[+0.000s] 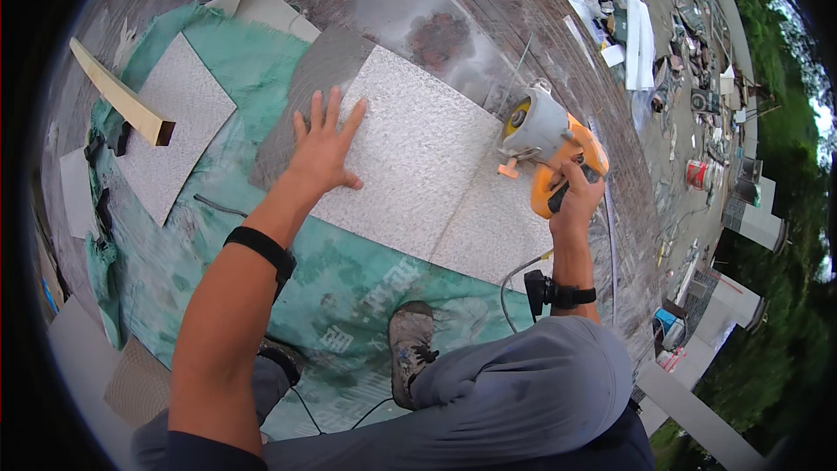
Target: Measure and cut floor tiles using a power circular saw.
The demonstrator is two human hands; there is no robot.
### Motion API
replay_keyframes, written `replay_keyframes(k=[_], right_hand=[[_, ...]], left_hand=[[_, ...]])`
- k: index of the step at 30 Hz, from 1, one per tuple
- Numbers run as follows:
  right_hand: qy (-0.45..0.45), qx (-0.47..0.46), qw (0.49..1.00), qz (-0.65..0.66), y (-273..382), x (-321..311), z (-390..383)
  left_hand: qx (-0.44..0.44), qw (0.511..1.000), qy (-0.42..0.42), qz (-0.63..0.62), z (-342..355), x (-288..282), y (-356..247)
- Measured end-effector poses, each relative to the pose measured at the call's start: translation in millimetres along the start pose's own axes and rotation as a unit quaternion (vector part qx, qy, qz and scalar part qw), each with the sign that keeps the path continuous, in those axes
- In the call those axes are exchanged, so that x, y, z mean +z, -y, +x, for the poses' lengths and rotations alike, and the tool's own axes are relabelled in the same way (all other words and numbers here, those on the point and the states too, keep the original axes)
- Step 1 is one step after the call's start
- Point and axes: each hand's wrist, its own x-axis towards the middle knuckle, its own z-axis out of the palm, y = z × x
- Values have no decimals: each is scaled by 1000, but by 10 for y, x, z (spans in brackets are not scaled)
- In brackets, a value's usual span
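My left hand [324,157] lies spread on the left part of a speckled light-grey tile [423,144], fingers apart. A thin line crosses the tile to its right, separating off a narrower piece [497,227]; I cannot tell whether it is a cut or a mark. In my right hand [575,196] is an orange and grey handheld tile cutter [551,126], gripped by its handle. Its round blade guard stands over the tile's far right edge; whether the blade touches is hidden. A cord [506,296] hangs below the cutter.
Green sheeting [349,270] lies beneath the tiles. Another speckled tile [179,122] is at the left, with a wooden-looking square bar [122,92] across it. My shoe [411,340] rests on the sheeting near the tile. Plastic and rubble [641,44] lie far right.
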Motion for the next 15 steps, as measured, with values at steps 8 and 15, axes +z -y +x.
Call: replay_keyframes(k=[8,15], right_hand=[[-7,3,1000,-22,-59,2,19],[-14,-1,1000,-27,-56,-22,7]], left_hand=[[1,1000,-4,-7,4,26,2],[-6,1000,7,-2,4,7,-23]])
